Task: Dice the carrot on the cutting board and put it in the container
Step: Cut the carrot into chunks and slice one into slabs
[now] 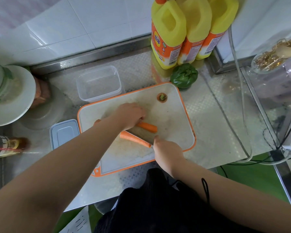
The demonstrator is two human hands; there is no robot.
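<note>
Carrot work is under way on the cutting board (175,118), which lies on the steel surface (217,115); the clear container (99,84) waits just beyond the board's far left corner, nothing seen in it. Two long carrot pieces (148,126) lie near the board's middle, split apart by the knife blade (141,134) standing between them. The far piece is pinned by the left hand (129,115), fingers curled over its end; judged best, fingertips are kept tucked back from the edge. The right hand (168,148) is wrapped round the knife handle at the board's near edge, wrist low, forefinger laid forward by the blade. A trimmed carrot top (162,97) sits toward the board's far right corner.
</note>
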